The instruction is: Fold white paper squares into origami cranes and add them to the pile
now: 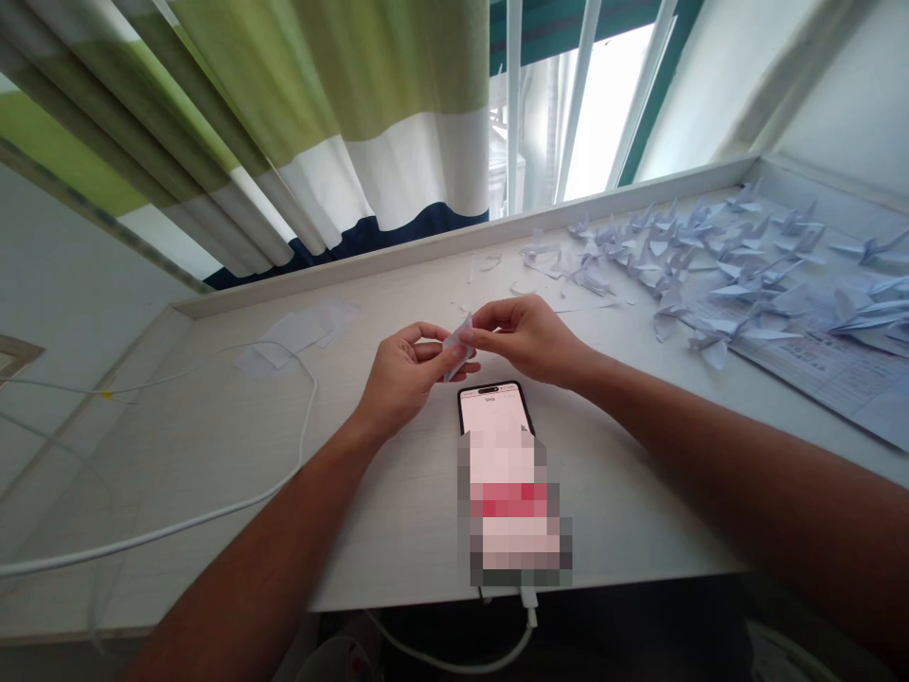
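Note:
Between my two hands is a small piece of folded white paper [458, 347], held above the desk just beyond the phone. My left hand [406, 374] pinches its lower left side between thumb and fingers. On the upper right, my right hand [522, 336] grips the paper's edge with thumb and forefinger. Fingers cover much of the paper, so its exact fold cannot be made out. A phone [493, 417] with a lit pink screen lies face up below my hands, its lower part blurred out.
Many folded paper cranes [739, 256] crowd the right side, some on a printed sheet [838, 374]. Flat white paper pieces [298, 332] lie to the left. A white cable [307, 417] loops across the desk [234, 426]. Paper scraps sit near the back ledge, below a curtain [398, 104].

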The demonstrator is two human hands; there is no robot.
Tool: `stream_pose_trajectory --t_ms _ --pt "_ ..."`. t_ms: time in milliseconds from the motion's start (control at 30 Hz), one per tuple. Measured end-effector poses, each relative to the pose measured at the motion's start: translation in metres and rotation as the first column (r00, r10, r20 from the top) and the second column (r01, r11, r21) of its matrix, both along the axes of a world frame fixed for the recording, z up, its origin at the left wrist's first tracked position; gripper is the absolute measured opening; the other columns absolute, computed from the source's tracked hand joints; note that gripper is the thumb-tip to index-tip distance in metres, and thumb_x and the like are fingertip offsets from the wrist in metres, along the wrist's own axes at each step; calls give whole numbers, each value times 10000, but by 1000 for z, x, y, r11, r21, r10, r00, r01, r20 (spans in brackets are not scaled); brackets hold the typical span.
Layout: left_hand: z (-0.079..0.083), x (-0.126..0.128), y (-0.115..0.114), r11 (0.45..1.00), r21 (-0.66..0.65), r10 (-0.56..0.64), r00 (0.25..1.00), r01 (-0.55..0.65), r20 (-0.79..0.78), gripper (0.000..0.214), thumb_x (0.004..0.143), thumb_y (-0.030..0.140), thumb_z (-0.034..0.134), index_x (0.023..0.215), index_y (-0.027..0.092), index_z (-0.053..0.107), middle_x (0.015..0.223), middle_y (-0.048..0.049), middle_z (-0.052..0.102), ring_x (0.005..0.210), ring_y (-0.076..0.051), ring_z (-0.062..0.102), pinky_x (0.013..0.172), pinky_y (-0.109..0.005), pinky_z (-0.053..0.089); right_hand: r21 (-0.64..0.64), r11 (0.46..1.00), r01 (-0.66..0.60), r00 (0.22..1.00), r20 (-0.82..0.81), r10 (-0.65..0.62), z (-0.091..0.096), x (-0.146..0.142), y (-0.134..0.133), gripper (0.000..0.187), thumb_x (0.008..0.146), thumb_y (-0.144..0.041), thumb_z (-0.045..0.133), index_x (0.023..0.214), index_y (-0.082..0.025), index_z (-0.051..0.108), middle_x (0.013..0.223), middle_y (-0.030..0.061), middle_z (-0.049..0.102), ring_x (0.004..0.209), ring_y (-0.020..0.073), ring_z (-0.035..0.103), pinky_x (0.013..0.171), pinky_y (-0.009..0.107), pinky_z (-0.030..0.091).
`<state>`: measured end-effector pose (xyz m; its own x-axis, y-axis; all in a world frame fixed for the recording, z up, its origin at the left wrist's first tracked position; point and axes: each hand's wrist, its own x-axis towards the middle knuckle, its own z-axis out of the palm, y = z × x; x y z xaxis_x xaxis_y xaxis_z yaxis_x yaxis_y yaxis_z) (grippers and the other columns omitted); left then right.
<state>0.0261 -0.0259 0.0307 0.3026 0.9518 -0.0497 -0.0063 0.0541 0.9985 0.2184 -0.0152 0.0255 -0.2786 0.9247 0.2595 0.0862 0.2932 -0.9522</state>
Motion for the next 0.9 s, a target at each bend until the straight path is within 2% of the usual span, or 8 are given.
stream_pose_trajectory --t_ms 167,333,433,500,600,700,800,900 --pt "-2 -2 -2 999 -15 -45 999 45 -8 463 691 420 916 934 163 617 664 -14 761 760 -270 793 797 -416 628 -16 997 -71 997 -26 70 -1 -1 -1 255 817 -426 782 813 -171 790 803 44 768 787 184 706 767 331 560" --pt "3 3 -4 999 -28 -42 999 43 16 462 676 434 921 915 142 654 753 -60 795 763 -278 791 824 -455 628 -39 997 -70 980 -190 62 0 -7 -7 297 788 -471 815 817 -176 791 893 56 757 785 176 686 731 327 571" --pt "7 7 -7 999 -39 -8 999 9 37 440 668 422 926 901 133 689 786 -75 803 775 -283 792 818 -456 633 -36 997 -63 970 -236 53 -1 -9 -8 291 840 -473 776 841 -183 792 863 43 741 774 162 666 734 319 562" --pt "6 8 -7 999 -51 14 999 -12 36 431 656 413 933 886 135 697 807 -87 806 783 -290 793 801 -453 636 -50 999 -22 964 -266 8 1 -8 -5 302 886 -481 728 839 -188 786 847 41 737 791 162 674 769 325 571" --pt "2 6 -5 997 -75 27 1000 -26 5 420 648 415 937 848 133 697 865 -121 809 798 -299 793 779 -445 637 -101 985 138 923 -347 -165 4 -4 2 373 906 -546 679 828 -191 765 913 64 756 857 179 706 818 345 597" --pt "-3 5 -3 996 -61 61 998 -61 -3 423 648 432 933 837 136 697 898 -131 809 800 -291 792 770 -432 635 -81 976 204 932 -289 -219 6 0 4 439 892 -613 661 868 -187 766 970 86 771 900 196 719 842 357 603" --pt "-6 7 -3 998 -13 65 998 -65 9 413 665 448 921 839 144 703 850 -94 803 768 -265 787 772 -424 636 0 995 100 986 -135 -99 5 -3 -1 378 813 -551 778 899 -184 780 929 68 782 873 200 719 811 338 597" --pt "-5 10 -5 998 6 63 997 -63 34 399 669 451 917 814 154 695 794 -49 789 728 -234 776 763 -416 641 -12 998 65 995 -70 -66 3 -9 -8 370 839 -534 750 784 -168 765 738 37 750 703 174 689 668 302 566"
